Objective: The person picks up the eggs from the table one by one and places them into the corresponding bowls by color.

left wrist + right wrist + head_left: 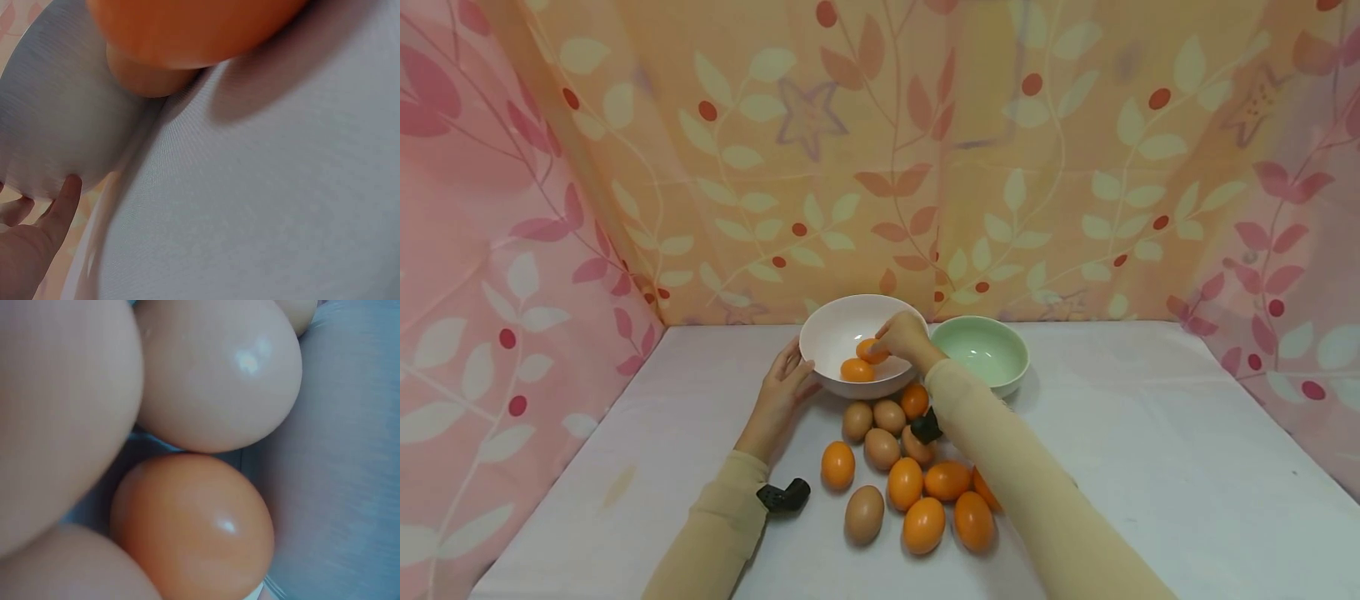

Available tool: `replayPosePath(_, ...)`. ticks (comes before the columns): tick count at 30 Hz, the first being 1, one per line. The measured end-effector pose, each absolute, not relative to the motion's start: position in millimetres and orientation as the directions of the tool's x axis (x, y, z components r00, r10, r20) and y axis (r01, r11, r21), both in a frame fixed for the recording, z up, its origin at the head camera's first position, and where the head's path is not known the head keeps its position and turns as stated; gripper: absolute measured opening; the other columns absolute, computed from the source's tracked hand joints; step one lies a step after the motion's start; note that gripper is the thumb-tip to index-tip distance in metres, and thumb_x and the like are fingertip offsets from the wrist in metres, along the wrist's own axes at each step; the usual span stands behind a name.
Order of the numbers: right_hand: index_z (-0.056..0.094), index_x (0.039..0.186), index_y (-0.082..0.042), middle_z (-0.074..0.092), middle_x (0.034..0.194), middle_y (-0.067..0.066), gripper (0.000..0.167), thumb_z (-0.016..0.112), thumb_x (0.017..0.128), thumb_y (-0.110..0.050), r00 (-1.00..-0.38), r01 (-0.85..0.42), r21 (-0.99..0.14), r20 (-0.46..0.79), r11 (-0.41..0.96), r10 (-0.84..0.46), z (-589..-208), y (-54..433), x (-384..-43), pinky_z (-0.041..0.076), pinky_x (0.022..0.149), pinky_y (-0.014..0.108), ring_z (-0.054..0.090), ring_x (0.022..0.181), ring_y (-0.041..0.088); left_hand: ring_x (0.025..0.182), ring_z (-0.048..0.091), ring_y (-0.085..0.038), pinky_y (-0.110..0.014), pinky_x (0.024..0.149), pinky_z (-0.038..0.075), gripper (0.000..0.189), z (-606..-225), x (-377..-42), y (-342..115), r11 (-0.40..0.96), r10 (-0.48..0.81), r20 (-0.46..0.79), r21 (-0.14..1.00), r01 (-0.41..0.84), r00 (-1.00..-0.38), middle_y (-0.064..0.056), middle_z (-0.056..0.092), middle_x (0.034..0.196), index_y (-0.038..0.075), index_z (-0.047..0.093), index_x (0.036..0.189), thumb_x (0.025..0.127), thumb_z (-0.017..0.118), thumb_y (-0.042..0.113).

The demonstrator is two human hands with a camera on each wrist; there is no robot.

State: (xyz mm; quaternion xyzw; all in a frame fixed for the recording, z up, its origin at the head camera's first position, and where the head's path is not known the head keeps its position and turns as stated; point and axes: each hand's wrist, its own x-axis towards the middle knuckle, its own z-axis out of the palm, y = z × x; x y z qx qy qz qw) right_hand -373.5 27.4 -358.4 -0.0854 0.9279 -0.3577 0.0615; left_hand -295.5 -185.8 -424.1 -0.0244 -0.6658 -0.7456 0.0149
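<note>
A white bowl [827, 333] stands at the back of the table with one orange egg [857, 370] lying inside. My right hand [901, 337] reaches over its rim and pinches a second orange egg [871, 351] just above the first. My left hand [782, 390] rests with straight fingers against the bowl's left outer wall [62, 119]. In front of the bowl lies a heap of orange eggs [923, 525] and brown eggs [864, 514]. The right wrist view shows only brown eggs [219, 375] and an orange egg [194, 525] up close.
A pale green bowl [981, 352] stands empty right of the white one. The table wears a white cloth [1150, 450]. Patterned leaf curtains [880, 150] close in the back and both sides.
</note>
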Motion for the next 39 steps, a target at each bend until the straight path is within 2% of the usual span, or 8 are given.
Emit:
replayPosePath(5, 0.077, 0.102, 0.0, 0.077, 0.095, 0.013, 0.027, 0.081, 0.081, -0.016, -0.97, -0.119, -0.668, -0.08, 0.735, -0.23, -358.0, 27.0, -373.0, 0.046, 0.066, 0.017, 0.063, 0.08, 0.018, 0.15, 0.031, -0.025, -0.052, 0.113, 0.041, 0.061, -424.2, -295.1, -185.8, -0.112, 0.009, 0.054, 0.992, 0.053, -0.998, -0.007, 0.019, 0.167, 0.015, 0.02, 0.159, 0.105, 0.048, 0.016)
replayPosePath(14, 0.077, 0.098, 0.002, 0.077, 0.09, 0.013, 0.026, 0.082, 0.08, -0.016, -0.966, -0.126, -0.628, -0.098, 0.768, -0.239, -357.4, 26.1, -374.7, 0.044, 0.063, 0.016, 0.064, 0.076, 0.017, 0.149, 0.032, -0.025, -0.049, 0.112, 0.043, 0.061, -423.7, -296.7, -186.1, -0.11, 0.009, 0.049, 0.993, 0.047, -0.999, -0.008, 0.018, 0.167, 0.015, 0.02, 0.16, 0.105, 0.048, 0.017)
replayPosePath(23, 0.077, 0.097, 0.001, 0.076, 0.092, 0.013, 0.029, 0.084, 0.079, -0.019, -0.963, -0.113, -0.627, -0.123, 0.771, -0.242, -357.1, 26.3, -375.1, 0.044, 0.063, 0.015, 0.062, 0.077, 0.017, 0.149, 0.032, -0.027, -0.053, 0.114, 0.04, 0.061, -424.4, -296.6, -186.6, -0.112, 0.005, 0.049, 0.993, 0.048, -0.999, -0.008, 0.018, 0.167, 0.016, 0.021, 0.159, 0.105, 0.048, 0.017)
replayPosePath(26, 0.076, 0.1, 0.001, 0.076, 0.094, 0.013, 0.029, 0.083, 0.08, -0.019, -0.961, -0.125, -0.626, -0.118, 0.77, -0.252, -356.1, 26.3, -375.0, 0.047, 0.069, 0.019, 0.063, 0.081, 0.019, 0.149, 0.032, -0.026, -0.053, 0.114, 0.04, 0.062, -424.0, -296.9, -186.3, -0.12, 0.001, 0.047, 0.992, 0.047, -0.999, -0.008, 0.018, 0.167, 0.016, 0.021, 0.159, 0.104, 0.049, 0.017)
replayPosePath(33, 0.076, 0.106, 0.0, 0.077, 0.103, 0.012, 0.03, 0.081, 0.081, -0.016, -0.962, -0.149, -0.622, -0.09, 0.769, -0.259, -353.5, 26.2, -370.6, 0.051, 0.095, 0.03, 0.064, 0.1, 0.024, 0.149, 0.031, -0.027, -0.053, 0.114, 0.04, 0.062, -425.0, -297.6, -187.4, -0.115, 0.007, 0.047, 0.992, 0.046, -0.999, -0.008, 0.017, 0.167, 0.015, 0.02, 0.159, 0.105, 0.049, 0.017)
replayPosePath(39, 0.074, 0.112, -0.001, 0.075, 0.113, 0.012, 0.035, 0.08, 0.082, -0.016, -0.961, -0.167, -0.716, -0.037, 0.678, -0.275, -341.8, 33.8, -361.9, 0.051, 0.102, 0.036, 0.061, 0.116, 0.027, 0.149, 0.031, -0.025, -0.051, 0.113, 0.042, 0.062, -425.9, -299.1, -187.9, -0.117, 0.008, 0.042, 0.992, 0.041, -0.999, -0.007, 0.017, 0.168, 0.016, 0.02, 0.159, 0.104, 0.049, 0.017)
